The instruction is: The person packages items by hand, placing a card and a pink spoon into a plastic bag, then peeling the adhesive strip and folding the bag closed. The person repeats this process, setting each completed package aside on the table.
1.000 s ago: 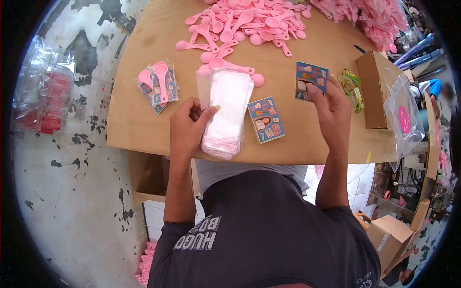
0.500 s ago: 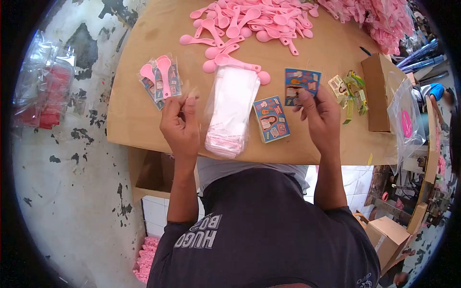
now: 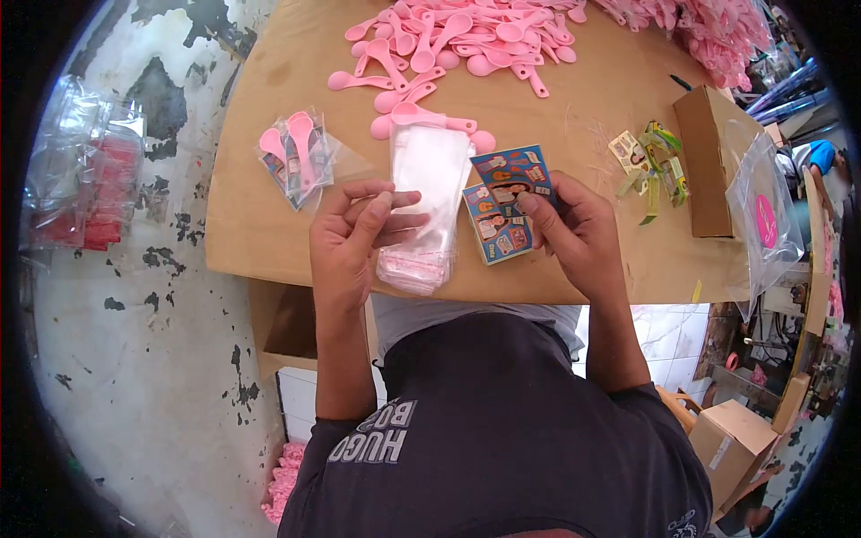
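Note:
My right hand (image 3: pixel 578 229) pinches a blue printed card (image 3: pixel 516 169) between thumb and fingers. The card is tilted and overlaps the upper part of a stack of similar cards (image 3: pixel 502 235) on the table. My left hand (image 3: pixel 359 224) has its fingers apart, at the left side of a stack of clear plastic bags (image 3: pixel 430 170); nothing shows in its grasp. Beyond it lie bagged pink spoons (image 3: pixel 303 152) with blue cards. One loose pink spoon (image 3: pixel 421 117) rests across the far end of the bag stack.
A large heap of pink spoons (image 3: pixel 448 40) covers the table's far side. Pink bagged items (image 3: pixel 717 36) are piled at far right. Yellow-green wrappers (image 3: pixel 659 166), a cardboard box (image 3: pixel 704 166) and a clear bag with a pink label (image 3: pixel 765 220) are at right.
My right hand has brought the card left, over the card stack. My left hand has moved right and its fingers have spread from a pinch.

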### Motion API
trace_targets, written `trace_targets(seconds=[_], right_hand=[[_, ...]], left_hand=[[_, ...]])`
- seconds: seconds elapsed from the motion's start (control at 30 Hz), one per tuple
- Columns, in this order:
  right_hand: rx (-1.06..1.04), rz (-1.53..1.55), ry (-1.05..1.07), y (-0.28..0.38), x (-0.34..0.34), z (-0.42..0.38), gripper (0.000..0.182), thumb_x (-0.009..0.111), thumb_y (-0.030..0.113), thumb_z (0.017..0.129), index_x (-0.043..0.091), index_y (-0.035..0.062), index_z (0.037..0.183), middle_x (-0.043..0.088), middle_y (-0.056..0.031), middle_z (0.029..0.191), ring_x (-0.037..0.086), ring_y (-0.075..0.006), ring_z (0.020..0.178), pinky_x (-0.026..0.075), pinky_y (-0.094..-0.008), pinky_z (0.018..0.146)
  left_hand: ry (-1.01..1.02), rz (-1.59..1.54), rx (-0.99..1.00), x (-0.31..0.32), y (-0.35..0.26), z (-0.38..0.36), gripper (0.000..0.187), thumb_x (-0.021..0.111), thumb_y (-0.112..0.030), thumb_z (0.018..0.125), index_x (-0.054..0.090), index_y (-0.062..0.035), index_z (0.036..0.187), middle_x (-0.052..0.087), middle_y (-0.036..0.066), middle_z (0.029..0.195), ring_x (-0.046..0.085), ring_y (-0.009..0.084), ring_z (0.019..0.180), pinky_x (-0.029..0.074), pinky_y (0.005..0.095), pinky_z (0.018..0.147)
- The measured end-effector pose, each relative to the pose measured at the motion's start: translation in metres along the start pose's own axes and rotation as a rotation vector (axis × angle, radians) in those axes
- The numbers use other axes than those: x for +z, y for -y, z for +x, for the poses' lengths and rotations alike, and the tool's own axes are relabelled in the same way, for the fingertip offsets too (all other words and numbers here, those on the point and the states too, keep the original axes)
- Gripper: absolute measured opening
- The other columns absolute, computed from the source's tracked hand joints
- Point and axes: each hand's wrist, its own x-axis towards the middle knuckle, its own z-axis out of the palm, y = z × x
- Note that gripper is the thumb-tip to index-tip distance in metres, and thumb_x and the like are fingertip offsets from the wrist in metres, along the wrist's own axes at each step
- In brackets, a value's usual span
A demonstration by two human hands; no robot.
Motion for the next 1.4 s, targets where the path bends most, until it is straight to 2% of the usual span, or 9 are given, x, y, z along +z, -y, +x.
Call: trace_targets(seconds=[0.27,0.37,0.43,0.53,0.63,0.67,0.73,0.93,1.4], right_hand=[[-0.021,-0.004,0.012,-0.003,0.000,-0.005,0.017,0.065,0.013,0.102,0.069,-0.0022,0.110,0.065,0.0007,0.080,0.056,-0.0026,0.069,0.045,-0.0213,0.059],[-0.036,0.000,0.015,-0.004,0.004,-0.005,0.018,0.065,0.013,0.102,0.069,-0.0022,0.110,0.066,0.0008,0.081,0.056,-0.0024,0.070,0.045,-0.0214,0.060],[-0.042,-0.001,0.015,-0.004,0.006,-0.004,0.018,0.065,0.013,0.102,0.069,-0.0023,0.111,0.066,0.0008,0.082,0.056,-0.0023,0.070,0.045,-0.0214,0.060],[-0.030,-0.027,0.054,-0.002,0.009,-0.003,0.019,0.065,0.013,0.102,0.069,-0.0027,0.112,0.066,0.0007,0.083,0.056,-0.0022,0.071,0.045,-0.0214,0.060],[0.020,-0.026,0.068,0.005,0.014,-0.005,0.019,0.065,0.012,0.102,0.068,-0.0025,0.113,0.066,0.0010,0.083,0.056,-0.0022,0.070,0.045,-0.0214,0.059],[0.028,-0.001,0.075,0.005,0.015,-0.005,0.019,0.066,0.012,0.102,0.068,-0.0022,0.113,0.066,0.0012,0.083,0.056,-0.0022,0.070,0.045,-0.0211,0.060],[0.033,0.021,0.087,0.007,0.020,-0.003,0.019,0.066,0.013,0.101,0.068,-0.0019,0.114,0.067,0.0014,0.083,0.056,-0.0023,0.069,0.045,-0.0208,0.060],[0.021,-0.067,0.062,0.005,0.028,-0.004,0.023,0.067,0.018,0.101,0.066,0.0002,0.115,0.063,0.0034,0.080,0.052,-0.0010,0.063,0.040,-0.0182,0.054],[0.047,0.313,0.069,-0.008,0.032,-0.008,0.019,0.065,0.016,0.103,0.065,0.0001,0.114,0.064,0.0004,0.082,0.060,-0.0043,0.065,0.050,-0.0215,0.057]], left_hand=[[0.021,-0.042,-0.061,-0.005,0.015,0.002,0.016,0.059,-0.017,0.105,0.057,-0.0022,0.112,0.073,0.024,0.113,0.076,0.0331,0.097,0.063,0.0361,0.079],[0.081,-0.123,-0.071,-0.010,0.013,0.002,0.014,0.058,-0.018,0.106,0.057,-0.0042,0.109,0.070,0.027,0.120,0.073,0.0385,0.105,0.062,0.0421,0.085],[0.167,-0.312,-0.044,-0.016,0.015,0.004,0.016,0.055,-0.019,0.106,0.057,-0.0045,0.113,0.060,0.032,0.134,0.062,0.0489,0.121,0.059,0.0542,0.094],[0.284,-0.656,-0.131,-0.032,0.011,0.007,0.017,0.053,-0.020,0.107,0.060,-0.0058,0.113,0.055,0.030,0.142,0.052,0.0524,0.132,0.050,0.0638,0.103],[0.328,-0.660,-0.096,-0.032,0.004,0.007,0.020,0.054,-0.023,0.107,0.063,-0.0075,0.117,0.055,0.026,0.144,0.051,0.0481,0.135,0.046,0.0663,0.106],[0.324,-0.662,-0.093,-0.030,0.006,0.005,0.020,0.054,-0.023,0.107,0.063,-0.0075,0.117,0.055,0.026,0.144,0.051,0.0481,0.135,0.046,0.0663,0.106],[0.050,-0.496,0.025,-0.024,0.011,0.003,0.019,0.059,-0.020,0.105,0.059,-0.0062,0.118,0.061,0.030,0.134,0.065,0.0395,0.121,0.059,0.0521,0.095],[-0.005,-0.456,0.000,-0.005,0.001,0.003,0.026,0.064,-0.015,0.102,0.061,-0.0024,0.125,0.072,0.023,0.116,0.073,0.0326,0.106,0.061,0.0400,0.089],[0.051,-0.396,0.062,0.038,0.011,0.005,0.028,0.066,-0.011,0.100,0.061,0.0020,0.125,0.069,0.024,0.123,0.072,0.0262,0.107,0.061,0.0383,0.090]])
